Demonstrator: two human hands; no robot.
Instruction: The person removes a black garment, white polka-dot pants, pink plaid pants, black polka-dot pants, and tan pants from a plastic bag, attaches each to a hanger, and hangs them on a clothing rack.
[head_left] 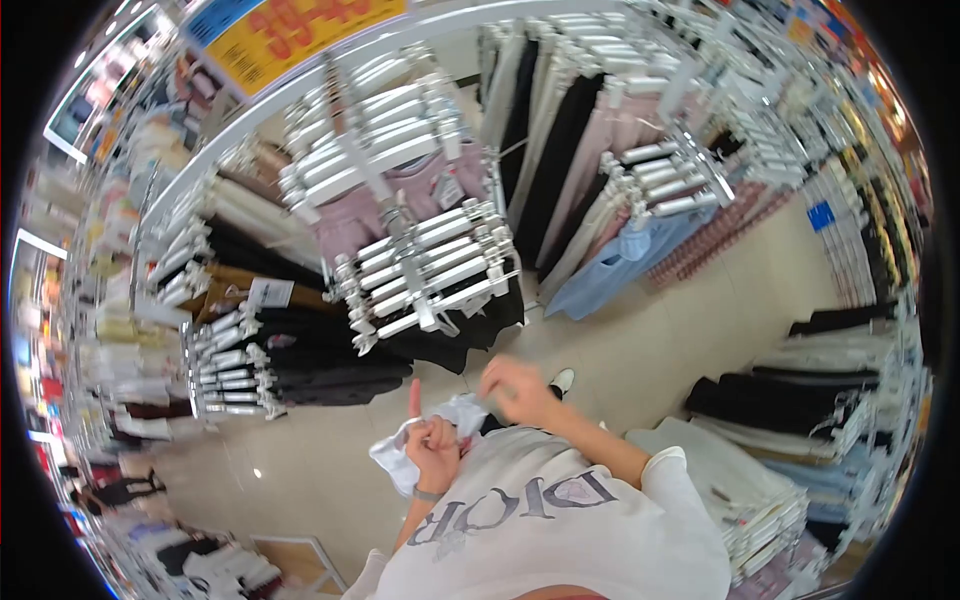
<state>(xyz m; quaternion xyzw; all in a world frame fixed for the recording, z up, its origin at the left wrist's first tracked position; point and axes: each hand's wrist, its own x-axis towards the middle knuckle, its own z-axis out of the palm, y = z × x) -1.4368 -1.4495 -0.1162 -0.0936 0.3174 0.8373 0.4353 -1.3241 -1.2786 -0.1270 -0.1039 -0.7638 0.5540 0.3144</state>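
My left hand [432, 448] is in front of my shirt, its index finger pointing up and the other fingers curled. White cloth [395, 460] shows on both sides of this hand and seems gripped in the curled fingers. A band circles the left wrist. My right hand [518, 388] is raised to the right of it, nearest to the cloth. Motion blurs its bent fingers, and nothing can be made out in them. Just beyond both hands hang black garments [455, 345] on a rack.
Ahead, white hangers [430, 260] hold pink trousers [350, 228] below a yellow price sign [300, 35]. Blue garments [620, 262] hang to their right. More clothes racks stand at both sides, with folded pale clothes [740, 500] at lower right. A person [125, 490] is far left.
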